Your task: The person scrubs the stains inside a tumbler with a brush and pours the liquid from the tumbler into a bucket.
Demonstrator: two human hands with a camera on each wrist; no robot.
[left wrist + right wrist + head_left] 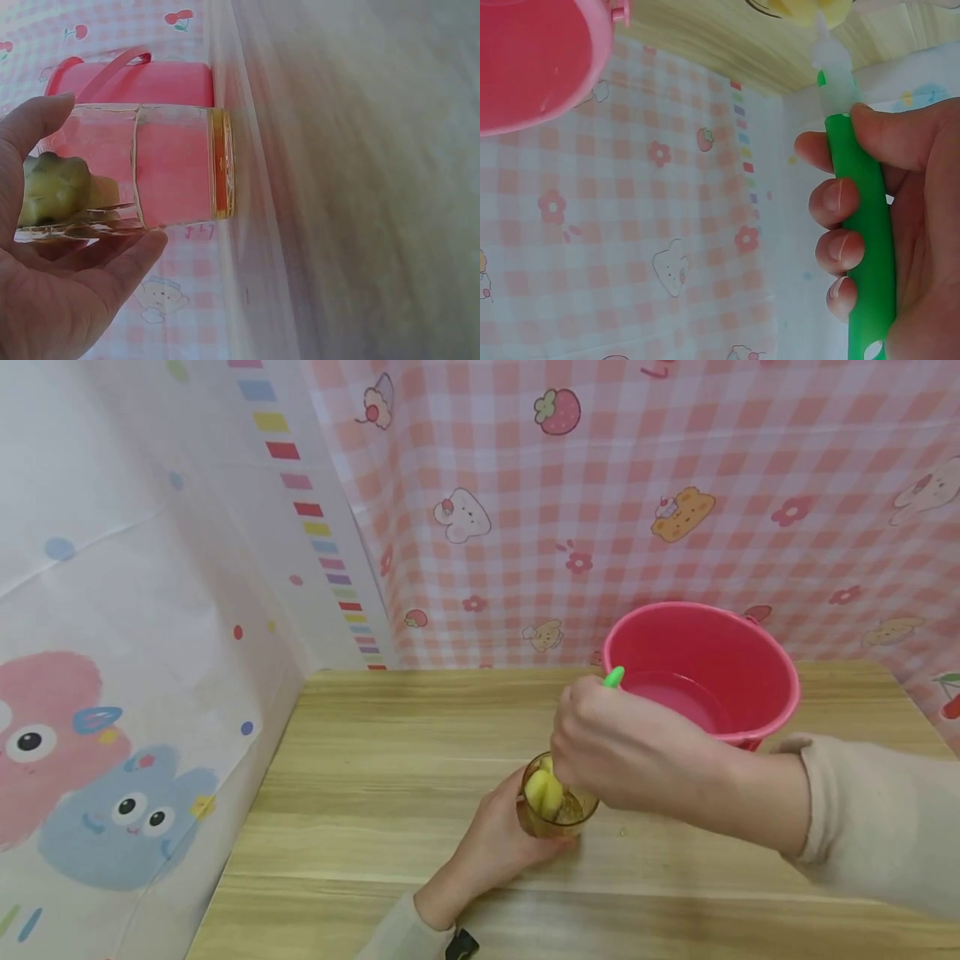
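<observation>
My left hand (pixel 497 837) grips an amber-tinted drinking glass (pixel 176 172), fingers and thumb round its side near the mouth. The glass stands over the table, its open end up in the head view. Inside it sits the lobed yellow sponge head (pixel 543 792) of a cup brush. My right hand (pixel 637 739) is above the rim and holds the brush by its green handle (pixel 864 225), with fingers curled round it and thumb along the side. A pale translucent neck (pixel 836 82) joins handle to sponge. In the head view that hand hides part of the glass mouth.
A pink bucket (pixel 750 660) stands on the wooden table (pixel 360 735) at the back right, right behind my right forearm. Pink checked cloth (pixel 510 468) hangs along the table's back edge, and a white printed sheet (pixel 172 635) hangs at the left.
</observation>
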